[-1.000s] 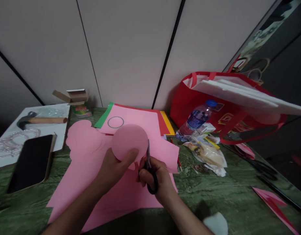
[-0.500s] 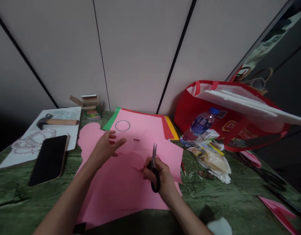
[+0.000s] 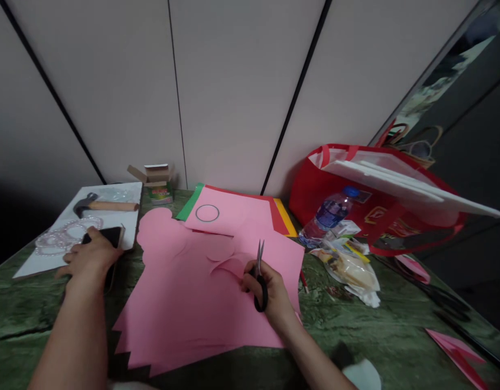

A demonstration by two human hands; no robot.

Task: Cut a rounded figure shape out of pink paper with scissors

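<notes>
My left hand (image 3: 91,252) is laid over a dark phone (image 3: 111,234) at the left, its fingers spread across the phone's width. Much of the phone is hidden beneath it. My right hand (image 3: 270,290) grips black-handled scissors (image 3: 259,265), blades pointing up and away from me. Large pink paper sheets (image 3: 184,309) lie under the right hand, one with a scalloped outline at the upper left. A curled pink strip (image 3: 229,265) reaches the right fingertips; whether they pinch it I cannot tell. Farther back a circle outline (image 3: 207,213) shows on the pink paper.
Left: a hammer (image 3: 111,206) and bead strings (image 3: 57,239) on a white board (image 3: 30,262). Behind stands an opened small box (image 3: 160,189). Right: a water bottle (image 3: 329,216), a clear plastic packet (image 3: 353,265), a red bag (image 3: 306,184) holding white boards, and folded pink paper (image 3: 456,349).
My left hand has moved left from above the pink paper onto the phone. My right hand still holds the scissors in nearly the same place. The view has shifted slightly.
</notes>
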